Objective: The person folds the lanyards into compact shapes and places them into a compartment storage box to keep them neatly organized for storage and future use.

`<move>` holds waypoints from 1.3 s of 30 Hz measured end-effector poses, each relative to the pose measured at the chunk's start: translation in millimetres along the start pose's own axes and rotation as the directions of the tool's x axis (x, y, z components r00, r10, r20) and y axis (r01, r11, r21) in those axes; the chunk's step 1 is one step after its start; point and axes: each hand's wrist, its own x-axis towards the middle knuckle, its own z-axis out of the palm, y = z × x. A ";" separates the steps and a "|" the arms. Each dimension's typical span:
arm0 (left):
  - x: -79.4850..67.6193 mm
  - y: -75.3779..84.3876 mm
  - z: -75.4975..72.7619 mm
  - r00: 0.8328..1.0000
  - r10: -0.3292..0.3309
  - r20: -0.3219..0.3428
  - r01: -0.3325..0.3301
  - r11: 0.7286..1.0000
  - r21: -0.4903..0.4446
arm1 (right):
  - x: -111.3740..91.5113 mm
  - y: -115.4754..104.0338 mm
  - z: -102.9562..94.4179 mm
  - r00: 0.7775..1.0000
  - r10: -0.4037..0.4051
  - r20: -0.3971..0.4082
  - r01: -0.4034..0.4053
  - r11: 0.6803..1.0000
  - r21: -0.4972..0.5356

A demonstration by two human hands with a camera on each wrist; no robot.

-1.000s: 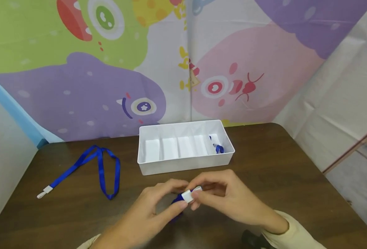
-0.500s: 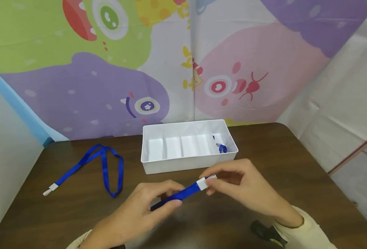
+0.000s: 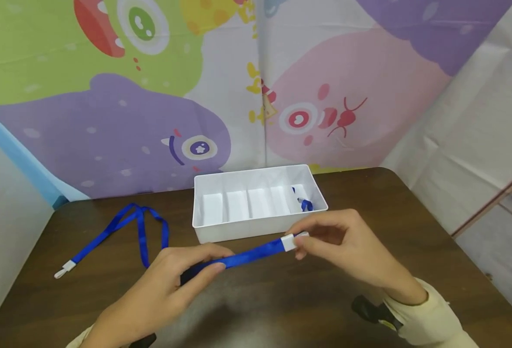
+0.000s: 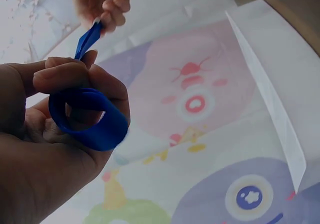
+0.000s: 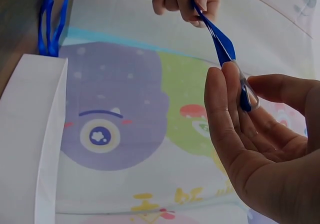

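A blue lanyard with a white clip end stretches between both hands above the table. My right hand pinches its white end between thumb and fingers. The strap is pinched by my left hand, and in the left wrist view a rolled loop of the blue lanyard sits within its curled fingers. In the right wrist view the clear hook shows at the fingertips. Another blue lanyard with a white clip lies on the table at left, partly hidden behind my left hand.
Beyond the hands stands a white divided box; its far-right compartment contains a coiled blue strap. The brown table meets a cartoon-printed cloth at the back.
My hands have drawn apart, the left one moving left and the right one up and right. A longer stretch of blue strap now shows between them.
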 end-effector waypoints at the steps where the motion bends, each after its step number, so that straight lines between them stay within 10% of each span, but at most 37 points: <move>1: -0.6 0.0 -1.7 1.000 0.003 -0.004 -0.003 1.000 0.005 | 0.1 -0.2 -0.9 1.000 0.002 -0.003 -0.002 1.000 -0.006; 34: -9.1 8.7 -38.9 1.000 0.026 -0.013 -0.024 0.995 0.093 | 0.5 -4.5 -37.4 0.995 -0.012 -0.095 -0.005 0.983 -0.182; 39: -10.7 3.2 -43.7 0.996 0.073 0.058 -0.061 0.979 -0.192 | 2.6 -2.4 -40.4 0.997 -0.007 -0.078 -0.007 0.985 -0.174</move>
